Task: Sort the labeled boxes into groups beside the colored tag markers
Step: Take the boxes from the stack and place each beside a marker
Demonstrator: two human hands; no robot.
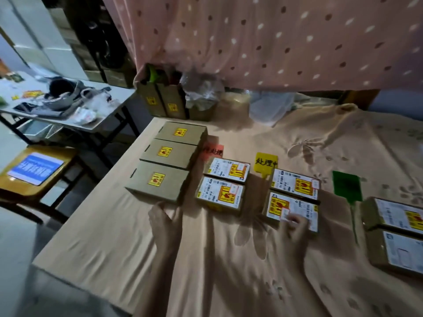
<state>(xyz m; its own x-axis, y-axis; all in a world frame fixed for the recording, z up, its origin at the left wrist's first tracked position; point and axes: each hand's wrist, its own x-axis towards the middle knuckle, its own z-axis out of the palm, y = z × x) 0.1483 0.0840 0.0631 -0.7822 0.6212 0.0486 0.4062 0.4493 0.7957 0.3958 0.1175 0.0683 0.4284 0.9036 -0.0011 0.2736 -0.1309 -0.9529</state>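
Boxes mostly look sorted already. Mid-frame, a red tag (214, 152) has two labeled boxes just below it, far one (227, 169) and near one (220, 193), set edge to edge. Right of those, a yellow tag (266, 163) sits beside another pair: upper box (295, 183) and lower box (290, 209), also edge to edge. At right edge of frame, a green tag (347, 186) with a thin tail running toward the bottom has two more boxes beside it, one (396, 215) above the other (398, 249), both partly cut off. Left of the red tag, three plain brown boxes (166, 161) with small yellow stickers lie in a row running up the frame; whether they count as a sorted group or are left to do, cannot tell. Right hand (295, 227) rests on the near edge of the lower box by the yellow tag, fingers curled on its label; whether it is clamped or just touching, cannot tell, blurry. Left hand (166, 220) is flat, fingers spread and empty, just below the nearest brown box. My guess: this is a final nudge to line things up. That lower box lies flat, label up, long axis running left-right across the frame, slightly tilted down to the right, its yellow sticker at the left end, opposite to the upper box, where it is at the right. Everything rests on a beige cloth (229, 271).
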